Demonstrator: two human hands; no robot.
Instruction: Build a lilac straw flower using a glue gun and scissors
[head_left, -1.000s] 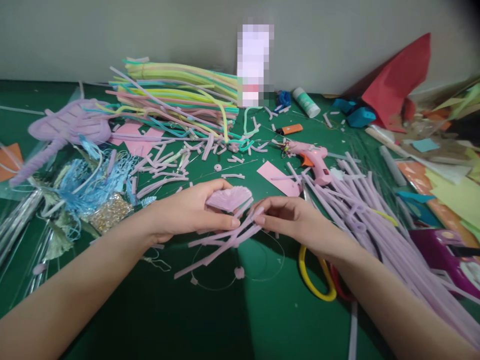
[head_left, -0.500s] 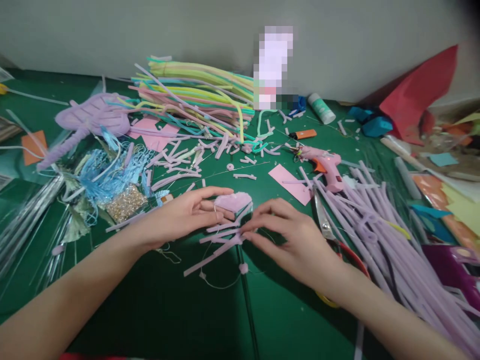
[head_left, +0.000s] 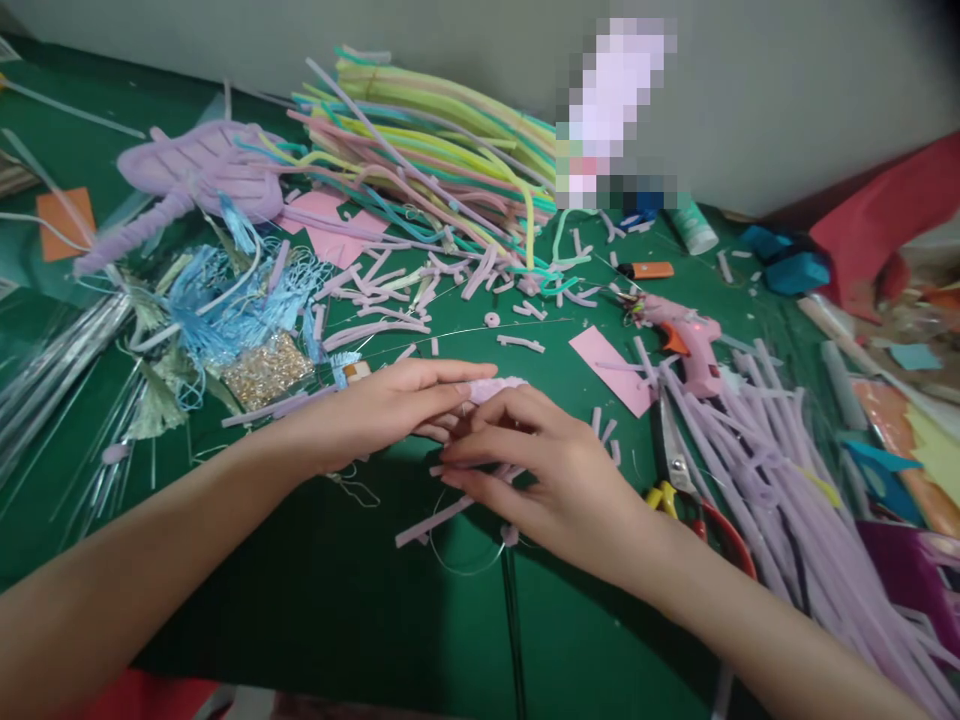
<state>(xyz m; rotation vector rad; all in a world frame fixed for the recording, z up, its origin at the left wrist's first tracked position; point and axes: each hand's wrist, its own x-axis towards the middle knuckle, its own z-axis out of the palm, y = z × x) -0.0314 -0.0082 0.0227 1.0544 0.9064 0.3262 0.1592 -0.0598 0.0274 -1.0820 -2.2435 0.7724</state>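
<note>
A fuzzy lilac pipe-cleaner piece [head_left: 495, 388] shows between my two hands, its middle mostly hidden by fingers. My left hand [head_left: 405, 400] is closed on its left side, fingers pointing right. From the right, my right hand [head_left: 540, 455] reaches across it, thumb and fingertips pinched at a short lilac end beside the left fingers. Below them a lilac pipe-cleaner strip [head_left: 431, 523] sticks out to the lower left. A thin clear loop of thread [head_left: 465, 573] hangs underneath, near a small lilac bead-like tuft [head_left: 510, 536].
Scissors [head_left: 679, 470], a pink glue gun [head_left: 694, 345] and a lilac pipe-cleaner bundle [head_left: 780, 500] lie right. Left are blue tassels [head_left: 217, 310], a bag of gold beads [head_left: 270, 372] and a lilac woven shape [head_left: 210, 170]. Cut scraps [head_left: 375, 290] and coloured pipe cleaners [head_left: 427, 150] lie behind.
My right hand has moved left over the lilac piece, its fingertips now against my left fingers and covering most of it. The whole view has shifted and tilted slightly.
</note>
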